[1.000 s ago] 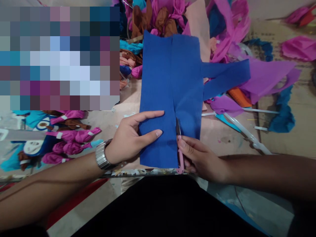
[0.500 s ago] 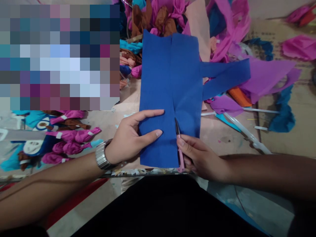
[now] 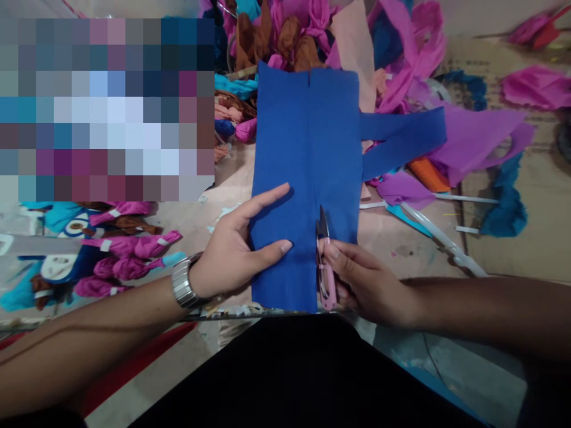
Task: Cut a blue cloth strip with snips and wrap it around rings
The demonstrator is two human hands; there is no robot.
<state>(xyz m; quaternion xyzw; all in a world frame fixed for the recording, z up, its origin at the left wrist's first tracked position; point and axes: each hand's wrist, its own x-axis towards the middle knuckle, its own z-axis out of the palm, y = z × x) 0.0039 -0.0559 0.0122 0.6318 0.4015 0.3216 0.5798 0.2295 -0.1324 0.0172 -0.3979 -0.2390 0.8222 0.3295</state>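
A blue sheet of fabric or crepe paper (image 3: 285, 131) lies on the table in front of me, with a lengthwise line near its middle. My left hand (image 3: 238, 244) rests on the sheet's lower left, thumb and index finger spread apart. On the right, my right hand (image 3: 357, 270) is wrapped round pink-handled scissors (image 3: 328, 276). Their dark blades are parted and point away from me, at the cut running up the sheet's lower part. Part of the sheet right of the cut is hidden by my right hand. Blue strips (image 3: 401, 134) extend from the sheet's right side.
Pink and brown material (image 3: 306, 50) is heaped behind the sheet. Tied magenta bundles (image 3: 154, 244) lie at left. Purple pieces (image 3: 482, 139), a white stick (image 3: 441, 241) and cardboard (image 3: 513, 255) are at right. The table's near edge (image 3: 272, 313) runs before my lap. Upper left is blurred out.
The scissor blades have opened from nearly closed, and their handles have spread. The sheet has shifted slightly towards me. My left hand stays in about the same place.
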